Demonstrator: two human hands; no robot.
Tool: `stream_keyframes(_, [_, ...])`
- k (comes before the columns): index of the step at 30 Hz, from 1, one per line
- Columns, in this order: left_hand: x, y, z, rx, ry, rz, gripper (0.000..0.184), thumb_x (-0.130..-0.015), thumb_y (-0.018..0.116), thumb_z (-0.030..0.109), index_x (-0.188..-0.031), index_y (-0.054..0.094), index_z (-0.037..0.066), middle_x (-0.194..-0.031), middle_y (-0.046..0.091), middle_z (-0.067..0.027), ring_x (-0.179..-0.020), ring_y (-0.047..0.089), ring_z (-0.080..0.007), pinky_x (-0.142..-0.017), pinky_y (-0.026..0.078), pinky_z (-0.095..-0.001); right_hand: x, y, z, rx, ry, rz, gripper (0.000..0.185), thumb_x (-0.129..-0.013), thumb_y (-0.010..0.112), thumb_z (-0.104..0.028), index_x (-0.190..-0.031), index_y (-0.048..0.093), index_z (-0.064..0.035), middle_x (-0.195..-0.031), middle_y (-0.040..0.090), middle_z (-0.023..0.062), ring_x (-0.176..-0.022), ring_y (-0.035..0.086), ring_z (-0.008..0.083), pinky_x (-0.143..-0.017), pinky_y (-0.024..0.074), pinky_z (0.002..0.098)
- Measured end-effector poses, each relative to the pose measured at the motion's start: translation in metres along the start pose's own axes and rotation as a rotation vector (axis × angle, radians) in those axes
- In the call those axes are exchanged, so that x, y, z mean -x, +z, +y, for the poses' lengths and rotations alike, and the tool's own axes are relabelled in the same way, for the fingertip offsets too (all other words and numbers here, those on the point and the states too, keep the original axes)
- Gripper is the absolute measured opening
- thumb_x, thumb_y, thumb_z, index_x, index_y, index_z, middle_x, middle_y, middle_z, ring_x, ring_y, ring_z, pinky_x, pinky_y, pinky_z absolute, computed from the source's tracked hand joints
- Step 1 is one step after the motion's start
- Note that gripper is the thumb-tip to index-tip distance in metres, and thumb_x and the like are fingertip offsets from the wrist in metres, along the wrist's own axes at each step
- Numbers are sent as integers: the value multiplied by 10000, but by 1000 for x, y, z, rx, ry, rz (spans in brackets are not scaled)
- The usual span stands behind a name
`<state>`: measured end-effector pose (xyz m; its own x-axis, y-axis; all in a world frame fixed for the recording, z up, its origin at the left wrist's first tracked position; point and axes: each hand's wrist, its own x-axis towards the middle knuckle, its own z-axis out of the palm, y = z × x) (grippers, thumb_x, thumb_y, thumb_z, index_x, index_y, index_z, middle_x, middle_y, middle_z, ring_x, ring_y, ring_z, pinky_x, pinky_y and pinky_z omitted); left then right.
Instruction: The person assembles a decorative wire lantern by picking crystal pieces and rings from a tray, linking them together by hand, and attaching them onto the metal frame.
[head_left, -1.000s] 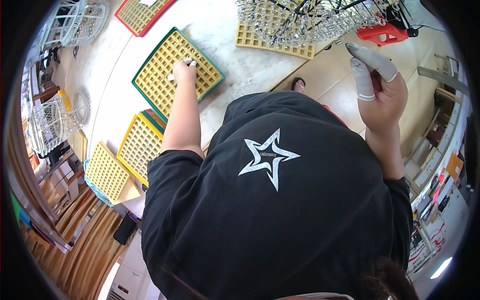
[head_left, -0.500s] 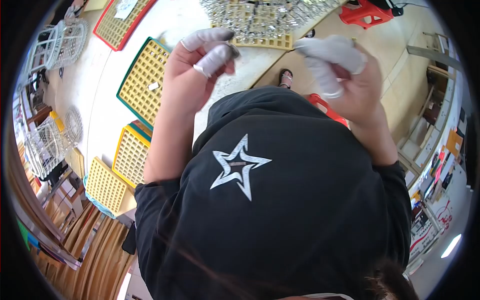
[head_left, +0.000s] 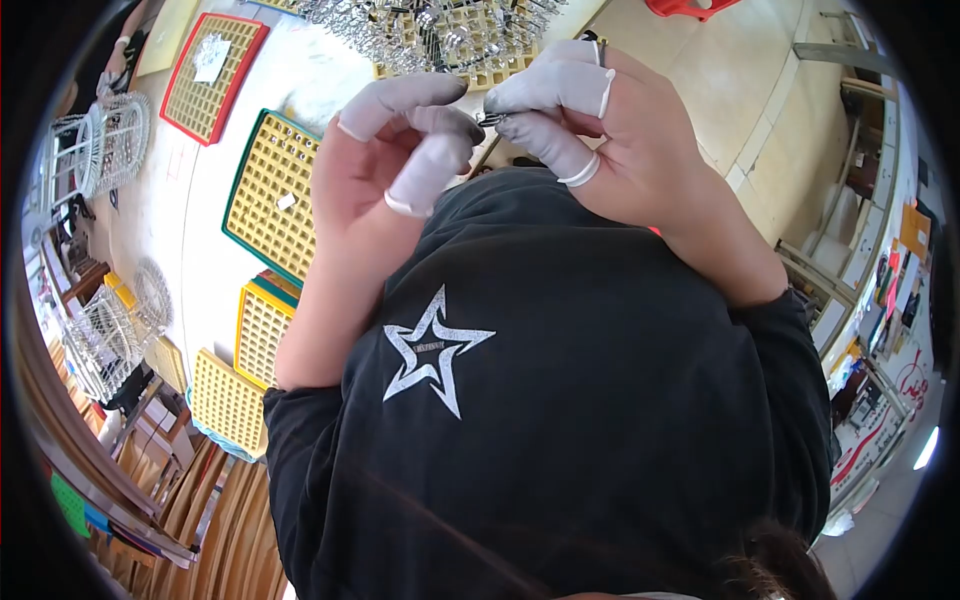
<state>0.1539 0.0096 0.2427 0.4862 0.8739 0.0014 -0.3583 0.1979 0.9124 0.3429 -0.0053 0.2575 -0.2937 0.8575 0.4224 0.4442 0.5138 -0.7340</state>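
Finger cots cover several fingertips of both hands, with dark smudges at the ends. My right hand (head_left: 575, 110) pinches a small dark metallic piece (head_left: 490, 120) between thumb and forefinger. Facing it, my left hand (head_left: 415, 140) is closed, its fingertips close together beside that piece; whether it holds something is too small to tell. Above both hands a cluster of shiny metal parts (head_left: 440, 35) lies over a yellow gridded tray (head_left: 515, 70). Left of my left hand is a green-rimmed gridded tray (head_left: 262, 205) with a small white piece (head_left: 287, 201) on it.
A red-rimmed tray (head_left: 212, 80) stands at the upper left, a yellow-rimmed tray (head_left: 263, 330) and a plain yellow one (head_left: 228, 400) lower down. Wire racks (head_left: 120, 145) stand at the far left. Another person's hand (head_left: 117, 62) shows there. A red stool (head_left: 692, 8) is at the top.
My left hand has left the green-rimmed tray and come over to my right hand. My right hand has moved left, and the two now nearly meet. The view has shifted.
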Motion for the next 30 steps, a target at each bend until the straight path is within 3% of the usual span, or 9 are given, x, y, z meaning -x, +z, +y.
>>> stream_keyframes(3, [3,3,7,-148,14,25,288,-798,620,-2,-1065,519,-35,-803,577,-40,-765,567,-104,-726,469,-228,1,-1,-1,77,-56,41,133,-756,668,-61,-883,631,-46,-730,568,47,-604,545,178,-540,428,260])
stream_keyframes(5, [4,4,7,-157,-126,-26,280,-791,633,2,-1047,524,-32,-796,573,-36,-764,566,-101,-727,469,-227,1,-3,-6,80,-27,26,137,-754,668,-57,-885,630,-44,-732,569,48,-609,546,178,-540,428,261])
stream_keyframes(12, [6,10,15,-460,-95,66,38,-841,566,11,-839,567,-27,-749,570,-22,-677,517,-55,-615,412,-185,-1,-1,-6,132,-101,52,149,-751,660,-30,-895,624,-42,-754,580,56,-619,549,182,-535,428,261])
stream_keyframes(19, [7,-7,10,-443,-64,141,45,-834,557,21,-844,575,-19,-719,579,-42,-639,538,-84,-599,424,-202,1,-1,-8,70,-3,16,153,-753,644,5,-899,620,-37,-764,577,61,-622,554,181,-519,425,250])
stream_keyframes(21, [5,-8,10,-1122,-34,125,109,-783,607,57,-870,584,-4,-746,595,-84,-651,570,-149,-610,450,-248,2,1,-7,40,15,38,142,-762,637,-2,-898,619,-39,-762,573,62,-626,556,178,-523,426,249])
stream_keyframes(22, [5,-15,5,-1382,138,111,229,-724,654,85,-938,600,25,-781,601,-104,-679,585,-201,-643,472,-285,2,0,-9,38,15,37,142,-762,637,-2,-898,619,-39,-762,573,62,-626,556,178,-523,426,249])
stream_keyframes(25, [2,-4,14,-1114,194,163,333,-704,683,97,-1023,599,50,-801,602,-91,-719,595,-184,-668,479,-276,-1,-5,-10,108,74,-45,134,-766,633,-10,-895,619,-41,-767,576,70,-643,565,201,-549,437,263])
stream_keyframes(27, [2,-4,14,-925,240,88,351,-693,702,77,-1031,612,44,-801,609,-89,-740,605,-177,-683,481,-258,-2,-3,-7,95,-51,-14,131,-764,634,-19,-891,620,-44,-776,581,79,-665,569,229,-580,446,282])
stream_keyframes(30, [-2,-1,10,-775,380,18,218,-711,675,-18,-924,649,18,-801,624,-79,-734,610,-151,-674,479,-225,1,-2,-4,89,-75,-15,140,-757,642,-26,-894,621,-44,-781,586,86,-684,570,249,-606,452,292])
